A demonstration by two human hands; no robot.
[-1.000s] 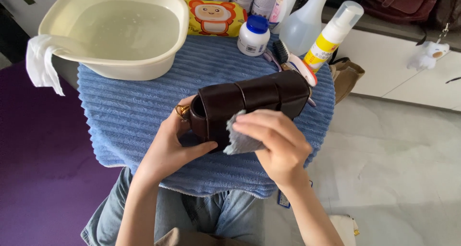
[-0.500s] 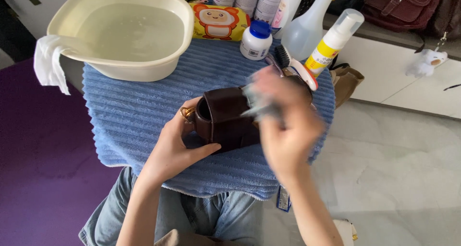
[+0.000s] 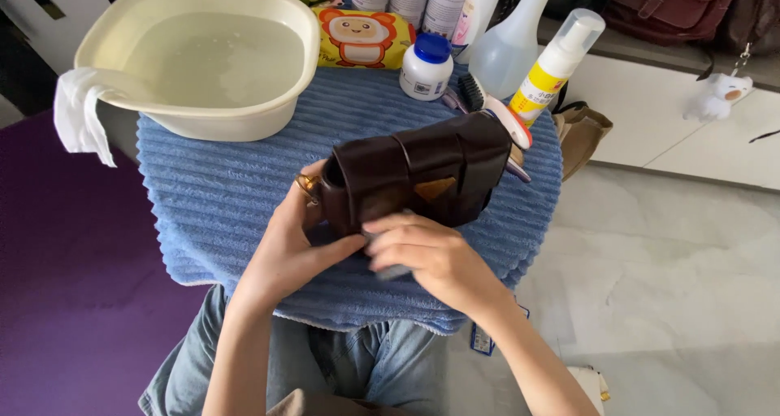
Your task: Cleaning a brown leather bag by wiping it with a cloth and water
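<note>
A dark brown leather bag (image 3: 422, 172) lies on a blue ribbed towel (image 3: 236, 197) spread over a small round table. My left hand (image 3: 288, 237) grips the bag's left end, next to a gold ring fitting. At the bag's near lower edge my right hand (image 3: 422, 253) presses a small grey cloth (image 3: 388, 268) against the leather; the cloth is mostly hidden under my fingers.
A cream basin of water (image 3: 203, 50) stands at the back left with a white cloth (image 3: 81, 115) over its rim. Behind the bag are a yellow wipes pack (image 3: 361, 38), a blue-capped white jar (image 3: 426, 67), a brush (image 3: 496, 111), a foam pump bottle (image 3: 556, 67) and more bottles.
My right hand with the cloth swept up to the bag's far right part, then came back down to its near lower edge. My left hand kept its hold.
</note>
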